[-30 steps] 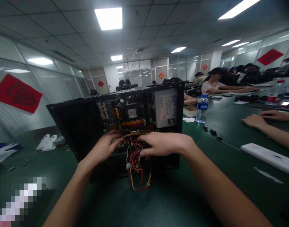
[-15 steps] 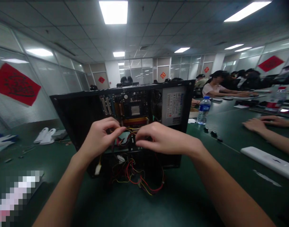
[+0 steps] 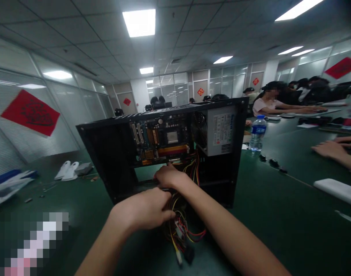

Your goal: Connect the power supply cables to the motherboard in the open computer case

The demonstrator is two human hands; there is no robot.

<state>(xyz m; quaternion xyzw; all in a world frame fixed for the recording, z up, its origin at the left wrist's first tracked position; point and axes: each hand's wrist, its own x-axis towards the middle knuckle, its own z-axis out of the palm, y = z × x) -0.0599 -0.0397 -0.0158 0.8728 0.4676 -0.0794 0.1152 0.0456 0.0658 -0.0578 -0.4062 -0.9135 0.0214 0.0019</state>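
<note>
Spread-out wires [image 3: 179, 226] have been drawn into one cluster before the open computer case [image 3: 161, 111], apparently leaving them more manageable. Unlike half a second earlier, the left hand [image 3: 143, 209] is set lower, clamped on the wires; the right hand [image 3: 171, 176] is held at the opening, its grip hidden. The case is stood on the green surface [image 3: 279, 207].

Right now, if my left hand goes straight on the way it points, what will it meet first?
Your left hand would meet the cables first; they seem to touch it. Beyond them, your right forearm may come next, but depth is unclear.
</note>
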